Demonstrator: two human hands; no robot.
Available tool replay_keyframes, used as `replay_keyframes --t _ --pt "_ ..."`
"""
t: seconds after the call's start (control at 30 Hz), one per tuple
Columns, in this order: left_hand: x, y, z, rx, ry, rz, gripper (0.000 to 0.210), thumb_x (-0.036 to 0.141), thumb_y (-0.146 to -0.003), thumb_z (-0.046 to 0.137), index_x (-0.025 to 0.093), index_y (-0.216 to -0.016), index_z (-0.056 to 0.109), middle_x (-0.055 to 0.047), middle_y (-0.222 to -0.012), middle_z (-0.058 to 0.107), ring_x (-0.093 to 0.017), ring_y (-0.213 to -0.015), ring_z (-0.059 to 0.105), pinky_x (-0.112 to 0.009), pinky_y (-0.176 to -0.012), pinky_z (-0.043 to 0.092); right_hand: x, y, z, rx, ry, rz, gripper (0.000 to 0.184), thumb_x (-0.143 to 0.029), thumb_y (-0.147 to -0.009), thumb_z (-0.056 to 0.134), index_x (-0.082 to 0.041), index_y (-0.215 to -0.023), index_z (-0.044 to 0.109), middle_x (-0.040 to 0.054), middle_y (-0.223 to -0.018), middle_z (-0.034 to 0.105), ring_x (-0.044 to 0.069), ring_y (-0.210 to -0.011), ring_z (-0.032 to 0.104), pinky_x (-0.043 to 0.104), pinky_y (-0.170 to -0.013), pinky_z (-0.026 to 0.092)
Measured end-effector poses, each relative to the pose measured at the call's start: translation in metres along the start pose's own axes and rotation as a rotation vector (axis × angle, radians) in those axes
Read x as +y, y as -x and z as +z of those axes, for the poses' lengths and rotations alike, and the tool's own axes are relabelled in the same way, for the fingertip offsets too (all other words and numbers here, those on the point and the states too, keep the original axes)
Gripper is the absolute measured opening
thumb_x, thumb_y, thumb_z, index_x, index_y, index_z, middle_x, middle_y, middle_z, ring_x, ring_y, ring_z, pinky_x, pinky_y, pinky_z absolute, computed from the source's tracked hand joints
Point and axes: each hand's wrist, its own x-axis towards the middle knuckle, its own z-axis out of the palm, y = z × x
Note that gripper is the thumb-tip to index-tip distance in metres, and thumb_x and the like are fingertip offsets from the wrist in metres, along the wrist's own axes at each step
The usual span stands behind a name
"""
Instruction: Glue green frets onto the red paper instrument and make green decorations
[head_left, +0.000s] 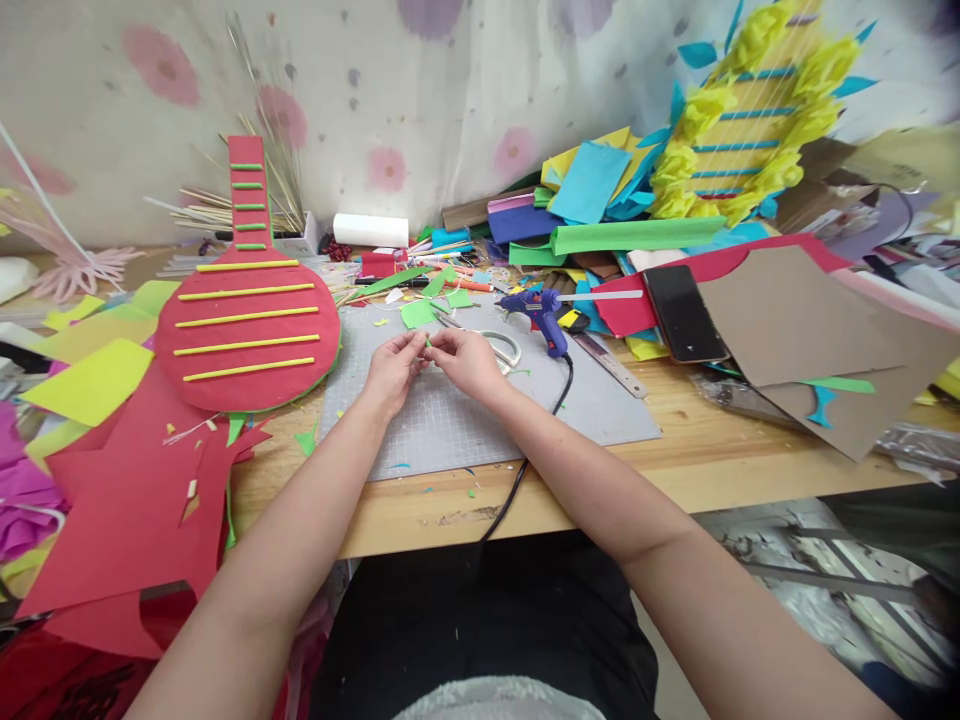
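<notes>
Over the grey cutting mat (465, 450), my left hand (395, 372) and my right hand (466, 360) meet fingertip to fingertip. Both are closed in a pinch on a tiny green piece (427, 342), mostly covered by the fingers; it looks like paper. White-handled scissors (508, 350) lie just behind my right hand. Past them rests a purple hot glue gun (541, 316) with a white glue stick in its back. On the left stands a red guitar-shaped cutout (247, 335) with yellow and green strips across it.
A metal ruler (609, 366) and a black phone (684, 312) lie to the right, beside brown cardboard (810, 310). Red paper sheets (142, 500) spread at left. A yellow-flowered guitar shape (750, 120) stands at back right. The glue gun's black cord (517, 490) crosses the mat and table edge.
</notes>
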Motion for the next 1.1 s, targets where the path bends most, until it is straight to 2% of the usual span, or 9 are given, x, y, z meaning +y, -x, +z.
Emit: replay_keyframes --t 0.17,0.3,0.43,0.5,0.53,0.67,0.83,1.1 --pt "0.000 0.002 0.002 -0.024 -0.009 -0.007 0.016 0.021 -0.064 0.074 0.014 -0.069 0.061 0.003 -0.063 0.058 -0.005 -0.055 0.053 -0.018 -0.055 0.043 -0.001 0.003 -0.004 0.029 0.186 -0.054 0.015 -0.025 -0.081 0.054 -0.018 -0.081 0.067 0.0021 -0.077 0.070 0.014 -0.070 0.060 0.025 -0.064 0.039" --pt "0.005 0.003 0.000 -0.063 0.026 -0.010 0.017 0.023 -0.068 0.070 0.015 -0.083 0.063 0.003 -0.063 0.056 -0.005 -0.056 0.053 -0.018 -0.057 0.045 0.002 0.004 -0.006 0.001 0.297 -0.060 0.016 -0.025 -0.081 0.053 -0.018 -0.085 0.067 0.0037 -0.082 0.070 0.016 -0.074 0.061 0.026 -0.065 0.038" --pt "0.012 -0.002 -0.007 0.021 0.056 0.068 0.016 0.027 -0.070 0.067 0.017 -0.081 0.061 0.004 -0.062 0.053 -0.005 -0.057 0.053 -0.017 -0.057 0.046 0.004 0.003 -0.007 -0.053 0.384 -0.054 0.018 -0.026 -0.083 0.052 -0.019 -0.089 0.067 0.0060 -0.087 0.070 0.018 -0.081 0.062 0.026 -0.069 0.039" --pt "0.013 -0.005 -0.011 0.052 -0.062 0.152 0.018 0.027 -0.066 0.070 0.017 -0.078 0.061 0.002 -0.068 0.057 -0.007 -0.062 0.055 -0.018 -0.057 0.046 0.005 0.002 -0.009 -0.080 0.412 -0.066 0.019 -0.026 -0.084 0.051 -0.019 -0.091 0.067 0.0070 -0.090 0.070 0.019 -0.084 0.062 0.026 -0.071 0.039" --pt "0.012 -0.006 -0.013 0.027 -0.156 0.198 0.021 0.025 -0.062 0.072 0.017 -0.078 0.061 0.001 -0.072 0.059 -0.008 -0.066 0.056 -0.018 -0.059 0.047 0.006 0.002 -0.010 -0.092 0.423 -0.076 0.020 -0.025 -0.084 0.050 -0.019 -0.092 0.067 0.0073 -0.090 0.070 0.019 -0.085 0.062 0.026 -0.072 0.039" --pt "0.006 -0.007 -0.016 -0.183 -0.466 0.280 0.037 0.014 -0.050 0.077 0.017 -0.086 0.066 -0.003 -0.083 0.067 -0.013 -0.077 0.061 -0.023 -0.068 0.049 0.012 0.000 -0.012 -0.121 0.469 -0.109 0.020 -0.024 -0.085 0.049 -0.018 -0.094 0.066 0.0084 -0.094 0.070 0.020 -0.088 0.062 0.027 -0.073 0.039" --pt "0.000 -0.005 -0.015 -0.110 -0.562 0.335 0.029 0.011 -0.056 0.071 0.017 -0.084 0.068 -0.003 -0.074 0.068 -0.013 -0.065 0.062 -0.025 -0.066 0.048 0.011 0.001 -0.012 -0.160 0.521 -0.138 0.023 -0.027 -0.088 0.046 -0.017 -0.094 0.065 0.0105 -0.094 0.069 0.021 -0.089 0.062 0.028 -0.072 0.038" --pt "-0.001 -0.004 -0.016 -0.161 -0.647 0.483 0.026 0.014 -0.064 0.066 0.019 -0.089 0.068 -0.003 -0.080 0.067 -0.014 -0.078 0.062 -0.029 -0.079 0.050 0.014 -0.002 -0.016 -0.195 0.491 -0.204 0.024 -0.026 -0.089 0.044 -0.018 -0.092 0.066 0.0069 -0.090 0.070 0.018 -0.084 0.061 0.025 -0.070 0.036"
